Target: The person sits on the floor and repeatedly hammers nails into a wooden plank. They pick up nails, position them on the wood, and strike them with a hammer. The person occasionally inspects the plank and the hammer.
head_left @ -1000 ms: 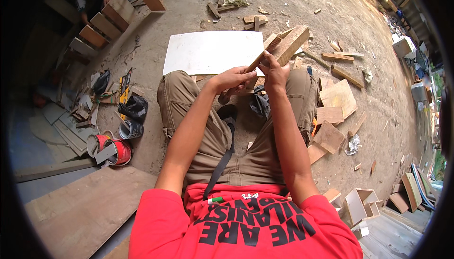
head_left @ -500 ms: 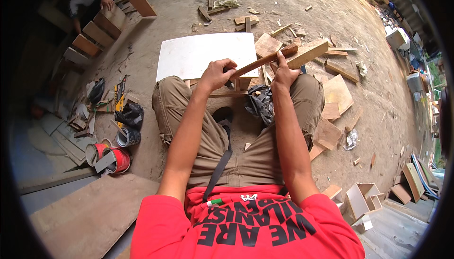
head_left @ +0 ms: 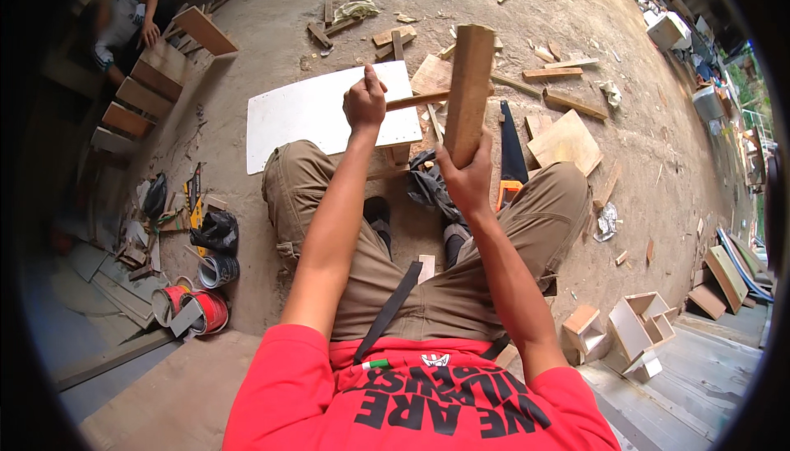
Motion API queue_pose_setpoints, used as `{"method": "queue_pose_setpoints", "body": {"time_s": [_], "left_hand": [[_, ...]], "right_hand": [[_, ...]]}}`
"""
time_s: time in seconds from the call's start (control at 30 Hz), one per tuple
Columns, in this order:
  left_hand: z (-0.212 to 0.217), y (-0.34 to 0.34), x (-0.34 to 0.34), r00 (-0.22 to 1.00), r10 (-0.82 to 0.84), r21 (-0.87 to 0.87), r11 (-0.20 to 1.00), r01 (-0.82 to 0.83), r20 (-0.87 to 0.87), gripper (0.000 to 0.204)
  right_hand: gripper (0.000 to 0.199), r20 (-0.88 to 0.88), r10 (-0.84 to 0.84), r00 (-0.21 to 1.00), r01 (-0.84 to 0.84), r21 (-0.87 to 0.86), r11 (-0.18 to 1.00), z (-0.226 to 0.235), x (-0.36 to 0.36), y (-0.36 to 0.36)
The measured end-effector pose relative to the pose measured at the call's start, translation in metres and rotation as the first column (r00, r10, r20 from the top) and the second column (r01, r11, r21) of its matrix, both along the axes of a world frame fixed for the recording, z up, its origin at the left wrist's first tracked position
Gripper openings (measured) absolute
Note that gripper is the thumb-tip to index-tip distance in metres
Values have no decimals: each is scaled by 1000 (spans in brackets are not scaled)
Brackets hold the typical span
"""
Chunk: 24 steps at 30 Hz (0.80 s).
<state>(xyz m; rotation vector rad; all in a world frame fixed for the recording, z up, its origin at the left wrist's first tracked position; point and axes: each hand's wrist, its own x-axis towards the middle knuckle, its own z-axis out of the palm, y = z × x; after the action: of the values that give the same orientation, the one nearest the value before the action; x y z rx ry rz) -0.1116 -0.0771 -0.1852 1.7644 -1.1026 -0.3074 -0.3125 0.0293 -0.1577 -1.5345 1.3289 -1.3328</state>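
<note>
My left hand (head_left: 364,103) is closed in a fist around a slim brown wooden stick (head_left: 416,100) that points right. Its far part passes behind a thick wooden block (head_left: 471,93), so that end is hidden. My right hand (head_left: 469,173) grips the block's lower end and holds it upright above the ground. Beneath my left hand is a white board (head_left: 300,113) on a wooden support (head_left: 398,155). A handsaw with a dark blade (head_left: 509,142) and an orange handle (head_left: 508,192) rests beside my right knee.
Wood offcuts (head_left: 568,145) litter the dirt floor ahead and right. Red paint cans (head_left: 207,313) and a black bag (head_left: 216,231) stand left. A co-worker (head_left: 127,23) sits far left by upright boards (head_left: 156,72). A small wooden box (head_left: 640,327) lies at lower right.
The block has swung from slanting right to upright, with my right hand at its lower end. My left hand has risen slightly with the stick. The handsaw now shows near my right knee.
</note>
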Motion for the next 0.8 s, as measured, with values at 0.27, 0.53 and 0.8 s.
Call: {"method": "queue_pose_setpoints", "body": {"time_s": [0.27, 0.53, 0.8], "left_hand": [[-24, -1, -5, 990, 37, -42, 999, -31, 135, 67], [-30, -4, 11, 981, 29, -123, 992, -5, 193, 65], [-33, 7, 25, 982, 106, -49, 994, -99, 158, 65]], "right_hand": [[66, -29, -32, 999, 22, -287, 958, 26, 0, 12], [68, -159, -19, 987, 4, -91, 996, 21, 0, 13], [69, -110, 29, 994, -49, -183, 982, 3, 1, 18]]}}
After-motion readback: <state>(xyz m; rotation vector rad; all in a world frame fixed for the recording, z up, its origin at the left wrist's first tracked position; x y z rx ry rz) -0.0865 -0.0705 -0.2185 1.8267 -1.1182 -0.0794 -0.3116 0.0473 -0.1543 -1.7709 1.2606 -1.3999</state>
